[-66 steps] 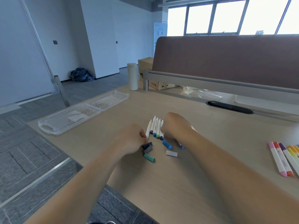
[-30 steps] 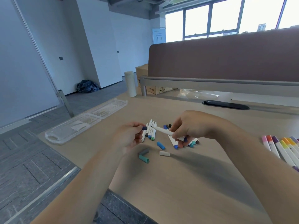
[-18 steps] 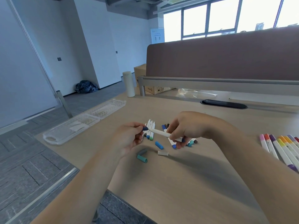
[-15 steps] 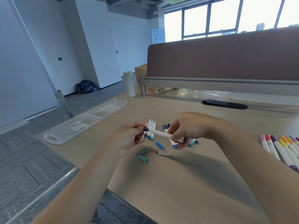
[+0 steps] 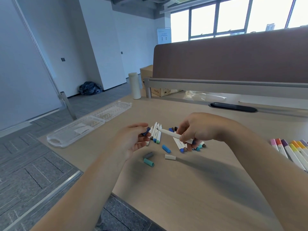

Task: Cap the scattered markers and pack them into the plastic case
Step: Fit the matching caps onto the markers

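Head view: capping time!
Left hand pinches navy cap, nine o'clock off right hand's pinched marker tip.

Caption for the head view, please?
Left hand pinches a dark blue cap near the bare tip of a white marker held by right hand.

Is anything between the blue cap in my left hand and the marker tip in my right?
Nothing visible: only open air lies between the dark blue cap and the white marker tip. The other markers lie on the desk.
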Demonstrator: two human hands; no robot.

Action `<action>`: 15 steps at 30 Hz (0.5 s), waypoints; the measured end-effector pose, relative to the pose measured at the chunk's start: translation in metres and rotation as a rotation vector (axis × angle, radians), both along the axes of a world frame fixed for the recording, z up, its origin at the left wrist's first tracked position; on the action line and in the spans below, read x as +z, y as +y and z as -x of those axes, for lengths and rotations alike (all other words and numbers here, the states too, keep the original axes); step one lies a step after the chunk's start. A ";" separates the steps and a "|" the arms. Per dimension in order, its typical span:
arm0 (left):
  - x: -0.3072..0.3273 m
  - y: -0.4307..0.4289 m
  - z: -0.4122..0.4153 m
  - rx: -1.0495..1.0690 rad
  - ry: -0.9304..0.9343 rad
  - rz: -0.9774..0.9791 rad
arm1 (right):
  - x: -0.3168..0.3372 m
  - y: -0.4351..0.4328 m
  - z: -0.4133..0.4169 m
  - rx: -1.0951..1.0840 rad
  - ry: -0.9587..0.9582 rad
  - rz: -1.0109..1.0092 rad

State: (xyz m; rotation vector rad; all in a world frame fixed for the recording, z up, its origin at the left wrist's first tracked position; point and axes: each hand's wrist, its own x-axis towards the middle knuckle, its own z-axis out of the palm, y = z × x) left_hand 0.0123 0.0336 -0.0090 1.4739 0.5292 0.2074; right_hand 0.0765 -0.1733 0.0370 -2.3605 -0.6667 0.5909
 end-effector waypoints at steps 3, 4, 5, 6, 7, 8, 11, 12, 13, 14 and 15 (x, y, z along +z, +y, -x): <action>0.000 -0.001 -0.001 0.011 0.012 -0.030 | 0.000 0.000 0.000 0.023 0.018 0.002; 0.000 -0.001 -0.001 0.015 0.015 -0.022 | 0.000 0.001 0.001 0.036 0.036 0.006; 0.000 -0.001 -0.002 0.017 0.017 -0.009 | 0.000 0.001 0.002 0.052 0.049 0.013; -0.001 -0.001 -0.003 0.016 0.018 0.004 | 0.000 0.001 0.003 0.070 0.055 0.021; -0.001 -0.001 -0.003 0.015 0.018 0.015 | 0.000 0.001 0.004 0.084 0.056 0.027; -0.001 -0.001 -0.004 0.014 0.017 0.024 | 0.000 0.002 0.004 0.093 0.055 0.031; -0.001 -0.003 -0.004 0.004 0.019 0.025 | 0.000 0.003 0.004 0.090 0.046 0.040; 0.000 -0.004 -0.003 -0.005 0.023 0.020 | 0.000 0.003 0.004 0.089 0.046 0.040; 0.000 -0.005 -0.002 -0.016 0.027 0.013 | 0.000 0.003 0.004 0.088 0.046 0.040; 0.000 -0.006 -0.002 -0.024 0.031 0.005 | 0.000 0.003 0.004 0.086 0.045 0.037; 0.000 -0.006 -0.002 -0.029 0.033 -0.001 | 0.000 0.003 0.004 0.082 0.044 0.034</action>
